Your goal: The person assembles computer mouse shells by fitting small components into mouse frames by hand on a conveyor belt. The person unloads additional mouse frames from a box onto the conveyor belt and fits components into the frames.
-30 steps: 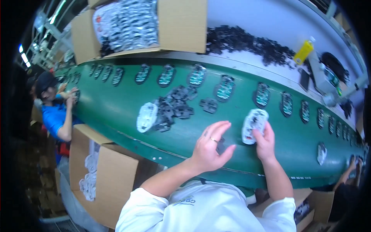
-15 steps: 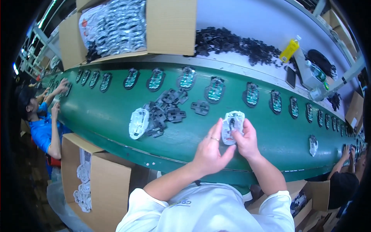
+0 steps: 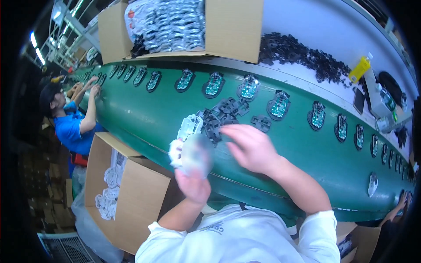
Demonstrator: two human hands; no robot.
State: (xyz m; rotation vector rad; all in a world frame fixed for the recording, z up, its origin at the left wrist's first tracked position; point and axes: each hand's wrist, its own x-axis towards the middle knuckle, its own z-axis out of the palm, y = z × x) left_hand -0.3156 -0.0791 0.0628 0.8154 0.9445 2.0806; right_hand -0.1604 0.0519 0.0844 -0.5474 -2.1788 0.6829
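My left hand [image 3: 193, 184] is closed on a pale grey plastic shell [image 3: 197, 155], which is smeared by motion. Beyond it a white plastic shell [image 3: 191, 126] lies on the green belt, left of a heap of dark grey plastic clips [image 3: 226, 109]. Pale shapes beside the held shell are too blurred to separate into fingers or plastic. At the heap's near right side is my right hand [image 3: 252, 147], fingers stretched out and thumb apart; no part shows in it. One dark clip [image 3: 262, 123] sits apart from the heap, just beyond that hand.
Green circuit boards on dark bases [image 3: 213, 84] line the belt's far side. An open carton [image 3: 232, 30] of silvery packs stands behind. Another carton [image 3: 140, 197] with white shells is at near left. A co-worker in blue [image 3: 72, 127] works further left.
My view has swung left. Both hands were together on the shell; now the left has carried it left toward the white shell, and the right has let go and moved to the clip heap.
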